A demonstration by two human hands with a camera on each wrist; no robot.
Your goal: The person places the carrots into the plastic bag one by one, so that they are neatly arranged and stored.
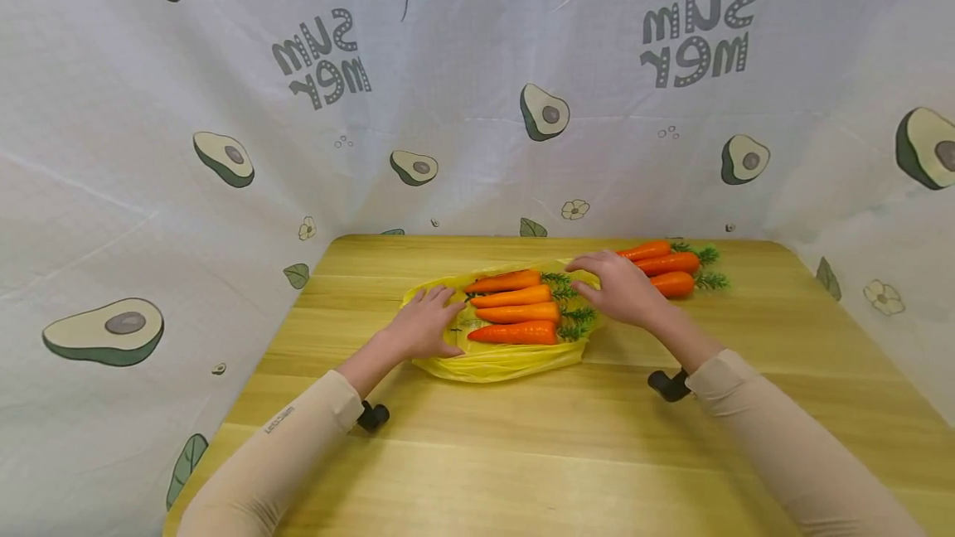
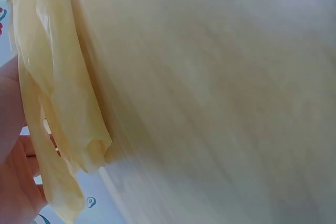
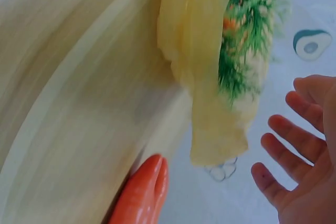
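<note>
Several orange carrots with green leafy tops lie side by side on a spread yellow plastic bag. My left hand is at the bag's left end, fingers spread and thumb apart, close to the carrot tips. In the left wrist view that hand shows partly behind the hanging folds of the bag. At the bag's right end, by the leafy tops, hovers my right hand. The right wrist view shows this hand with its fingers loosely extended and nothing held, apart from the bag.
Three more carrots with green tops lie on the wooden table just beyond my right hand. A white curtain with avocado prints hangs around the table's back and sides. Small dark devices sit at both wrists.
</note>
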